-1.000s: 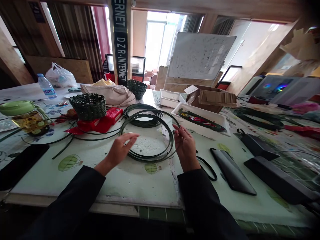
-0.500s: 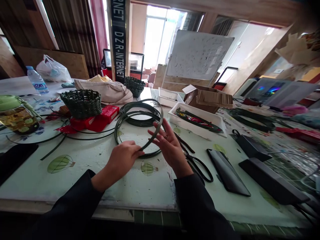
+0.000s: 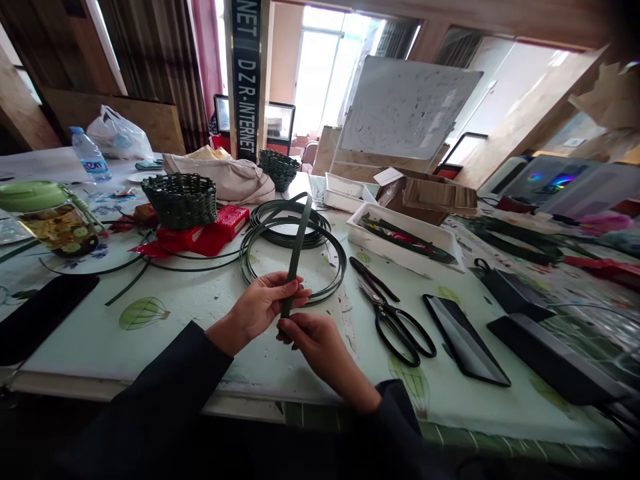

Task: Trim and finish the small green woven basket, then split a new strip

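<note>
A flat dark green strip point(image 3: 298, 243) rises from my two hands and arches back over the table. My left hand point(image 3: 265, 301) pinches it a little above its lower end. Just below, my right hand point(image 3: 313, 333) has thumb and fingers closed on the strip's lower end. Behind the hands a loose coil of the same strip point(image 3: 341, 267) lies on the table, overlapping a second, thicker coil point(image 3: 260, 212). Scissors point(image 3: 393, 320) with black handles rest to the right of my right hand, with a dark slim tool point(image 3: 373, 279) beside their blades.
A black phone point(image 3: 467, 340) lies right of the scissors. Behind it are a white tray point(image 3: 407, 250) of strips and a cardboard box point(image 3: 435, 193). To the left stand a woven basket point(image 3: 181, 200), red boxes point(image 3: 227, 225) and a lidded jar point(image 3: 55, 223).
My right hand has moved left and down from the arched strip to its lower end. My left hand has shifted slightly right. The strip now stands more upright, and the scissors are uncovered.
</note>
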`<state>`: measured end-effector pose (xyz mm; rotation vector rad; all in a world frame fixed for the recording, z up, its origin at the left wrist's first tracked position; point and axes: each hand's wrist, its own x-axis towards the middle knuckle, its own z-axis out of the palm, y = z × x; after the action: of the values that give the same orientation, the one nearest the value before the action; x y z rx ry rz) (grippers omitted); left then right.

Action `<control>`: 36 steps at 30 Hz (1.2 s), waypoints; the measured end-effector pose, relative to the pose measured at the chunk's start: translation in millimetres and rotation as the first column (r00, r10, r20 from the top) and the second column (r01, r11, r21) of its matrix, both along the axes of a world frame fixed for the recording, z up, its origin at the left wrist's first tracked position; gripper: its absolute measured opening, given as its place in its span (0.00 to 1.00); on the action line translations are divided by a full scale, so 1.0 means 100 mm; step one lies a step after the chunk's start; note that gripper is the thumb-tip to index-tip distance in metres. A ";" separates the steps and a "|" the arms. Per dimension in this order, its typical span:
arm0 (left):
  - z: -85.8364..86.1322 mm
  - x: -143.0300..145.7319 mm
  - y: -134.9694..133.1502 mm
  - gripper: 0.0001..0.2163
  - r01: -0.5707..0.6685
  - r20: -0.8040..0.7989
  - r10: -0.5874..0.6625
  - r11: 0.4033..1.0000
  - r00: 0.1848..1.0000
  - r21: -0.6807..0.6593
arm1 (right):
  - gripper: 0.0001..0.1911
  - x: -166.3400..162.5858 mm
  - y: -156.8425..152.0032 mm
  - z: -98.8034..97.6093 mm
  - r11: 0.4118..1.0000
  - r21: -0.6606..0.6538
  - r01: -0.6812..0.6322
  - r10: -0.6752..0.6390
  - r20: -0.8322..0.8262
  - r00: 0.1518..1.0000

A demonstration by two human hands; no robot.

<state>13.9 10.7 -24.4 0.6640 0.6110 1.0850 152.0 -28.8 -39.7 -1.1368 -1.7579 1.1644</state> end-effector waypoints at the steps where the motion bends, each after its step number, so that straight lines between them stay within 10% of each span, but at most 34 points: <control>1: 0.00 0.03 -0.03 0.05 0.031 0.011 -0.031 0.999 0.999 0.012 | 0.17 -0.02 -0.08 -0.03 0.997 -0.031 0.066 -0.067 -0.034 0.997; 5: 0.05 0.03 -0.09 0.07 0.225 -0.160 -0.196 0.956 0.968 0.190 | 0.18 -0.05 -0.32 -0.13 0.968 -0.093 0.235 -0.247 -0.155 0.957; 11: 0.10 -0.16 0.00 0.10 0.436 -0.448 -0.290 0.860 0.846 0.266 | 0.20 -0.04 -0.44 -0.20 0.913 0.177 0.368 -0.358 -0.083 0.930; 21: 0.07 -0.20 0.03 0.13 0.446 -0.567 -0.237 0.855 0.789 0.264 | 0.19 0.05 -0.44 -0.24 0.925 0.129 0.357 -0.356 -0.037 0.934; 25: 0.08 -0.35 0.13 0.13 0.346 -0.533 -0.152 0.894 0.833 0.286 | 0.16 0.65 -0.42 -0.20 0.697 0.291 0.655 -0.695 0.049 0.718; 28: 0.09 -0.45 0.16 0.12 0.297 -0.452 -0.142 0.909 0.881 0.292 | 0.22 1.23 -0.35 -0.19 0.498 0.610 0.616 -0.859 0.252 0.445; 36: 0.08 -0.37 0.09 0.09 0.365 -0.392 -0.251 0.896 0.885 0.251 | 0.21 1.66 -0.10 -0.23 0.754 0.492 0.435 -0.635 0.714 0.294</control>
<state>-22.7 19.3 -16.3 1.2172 0.6092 0.7677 317.7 -39.2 -63.0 -2.1981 -1.7848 -0.1368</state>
